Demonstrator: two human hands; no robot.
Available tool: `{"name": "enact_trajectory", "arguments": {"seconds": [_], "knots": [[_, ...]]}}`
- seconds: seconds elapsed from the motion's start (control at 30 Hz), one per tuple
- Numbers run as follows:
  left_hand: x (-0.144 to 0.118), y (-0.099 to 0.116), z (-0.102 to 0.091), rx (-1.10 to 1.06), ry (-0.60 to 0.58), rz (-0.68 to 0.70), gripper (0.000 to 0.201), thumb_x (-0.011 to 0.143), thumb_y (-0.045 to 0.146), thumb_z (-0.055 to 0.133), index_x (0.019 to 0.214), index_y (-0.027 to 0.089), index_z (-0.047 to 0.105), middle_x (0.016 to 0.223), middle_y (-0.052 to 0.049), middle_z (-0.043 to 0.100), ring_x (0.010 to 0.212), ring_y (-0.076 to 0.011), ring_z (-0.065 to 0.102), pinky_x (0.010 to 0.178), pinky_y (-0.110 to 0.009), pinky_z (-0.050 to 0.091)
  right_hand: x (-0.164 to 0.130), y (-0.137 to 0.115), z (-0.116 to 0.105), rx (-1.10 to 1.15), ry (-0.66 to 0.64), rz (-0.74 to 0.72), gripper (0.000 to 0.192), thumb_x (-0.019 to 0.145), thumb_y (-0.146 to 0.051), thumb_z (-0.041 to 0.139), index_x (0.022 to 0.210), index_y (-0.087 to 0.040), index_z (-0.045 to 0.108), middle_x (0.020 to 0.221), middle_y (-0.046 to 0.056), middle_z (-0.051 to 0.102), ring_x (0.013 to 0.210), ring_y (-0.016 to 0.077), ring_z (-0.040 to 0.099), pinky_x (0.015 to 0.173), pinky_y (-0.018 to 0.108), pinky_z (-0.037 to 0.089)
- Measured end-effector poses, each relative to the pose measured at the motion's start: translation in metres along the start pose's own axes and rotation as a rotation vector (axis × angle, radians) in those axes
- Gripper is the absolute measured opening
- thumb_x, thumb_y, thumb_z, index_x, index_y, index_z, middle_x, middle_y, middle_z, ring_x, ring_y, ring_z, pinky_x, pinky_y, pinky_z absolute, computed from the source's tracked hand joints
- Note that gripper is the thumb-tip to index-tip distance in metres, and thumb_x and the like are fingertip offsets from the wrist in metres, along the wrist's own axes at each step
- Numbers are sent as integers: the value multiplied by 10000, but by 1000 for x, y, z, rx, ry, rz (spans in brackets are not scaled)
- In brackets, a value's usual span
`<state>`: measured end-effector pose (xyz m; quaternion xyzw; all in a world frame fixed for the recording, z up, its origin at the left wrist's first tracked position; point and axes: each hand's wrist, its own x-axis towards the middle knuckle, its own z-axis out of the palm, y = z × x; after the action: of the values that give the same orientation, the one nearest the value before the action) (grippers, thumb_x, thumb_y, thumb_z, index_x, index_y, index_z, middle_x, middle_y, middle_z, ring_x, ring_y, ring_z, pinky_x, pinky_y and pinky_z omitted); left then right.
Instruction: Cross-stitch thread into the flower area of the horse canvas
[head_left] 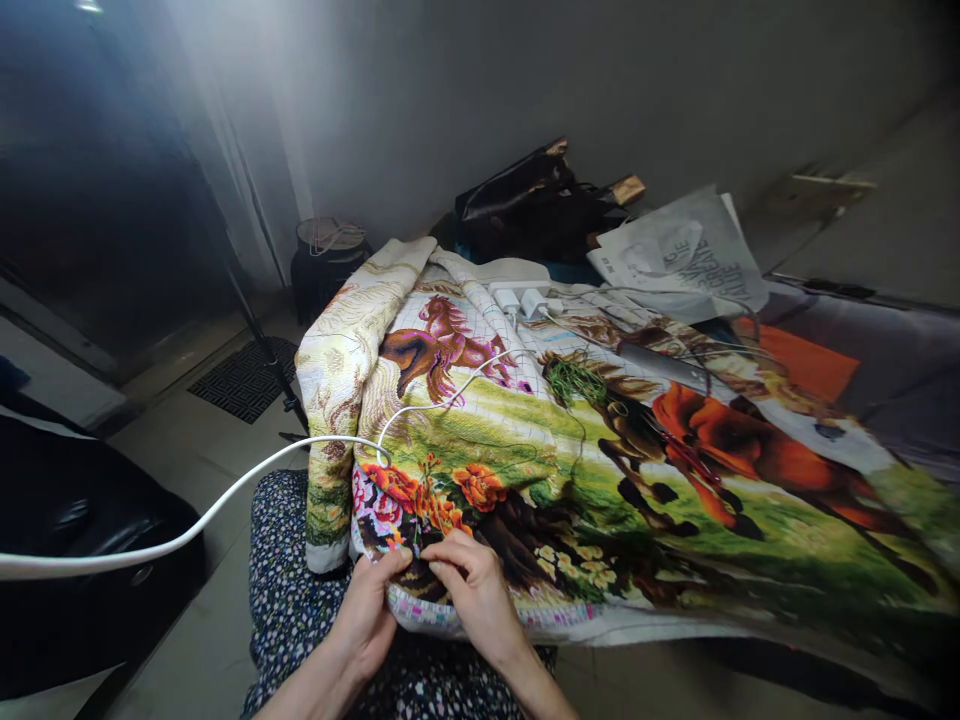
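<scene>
A large cross-stitch cloth (540, 440) with horses, grass and flowers spreads in front of me, its lower edge over my lap. My left hand (371, 605) grips that edge at the orange and pink flowers, thumb on top and fingers underneath, hidden. Beside it, my right hand (476, 590) is closed in a pinch just above the stitched flowers. What lies between its fingertips is too small to make out. A tangle of green thread (574, 380) rests on the cloth further up. The white cable (300, 445) loops down close to both hands.
White charger plugs (521, 302) sit in a power strip at the cloth's far edge. Behind are a black bag (532, 205) and a printed white bag (675, 255). A long grey object (664, 365) lies on the cloth. Left stand a thin black pole (251, 320) and a black leather seat (90, 560).
</scene>
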<state>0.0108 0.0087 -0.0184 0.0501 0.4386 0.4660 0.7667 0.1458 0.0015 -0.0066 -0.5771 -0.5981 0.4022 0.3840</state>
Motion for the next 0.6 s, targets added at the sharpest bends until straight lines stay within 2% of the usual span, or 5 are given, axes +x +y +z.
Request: {"name": "enact_trajectory", "arguments": {"seconds": [0.2, 0.4, 0.6], "knots": [[0, 0, -1, -50, -22, -54, 271, 645, 130, 719, 910, 113, 663, 734, -54, 722, 738, -211, 666, 760, -329, 486, 3, -1, -1, 48, -18, 1, 215, 774, -141, 522, 750, -183, 731, 727, 30, 609, 671, 143, 563, 635, 239, 445], [-2, 2, 1, -61, -32, -53, 335, 627, 143, 741, 954, 125, 668, 721, -44, 720, 750, -213, 667, 759, -323, 487, 4, -3, 2, -19, -18, -23, 203, 780, -142, 511, 724, -186, 700, 732, 29, 605, 681, 147, 558, 637, 243, 435], [-1, 0, 1, -58, -37, -48, 241, 605, 156, 755, 830, 112, 682, 706, -55, 714, 787, -231, 666, 750, -324, 490, 4, -5, 3, -62, -8, -43, 199, 805, -160, 498, 688, -180, 658, 715, 27, 582, 706, 153, 545, 628, 244, 411]]}}
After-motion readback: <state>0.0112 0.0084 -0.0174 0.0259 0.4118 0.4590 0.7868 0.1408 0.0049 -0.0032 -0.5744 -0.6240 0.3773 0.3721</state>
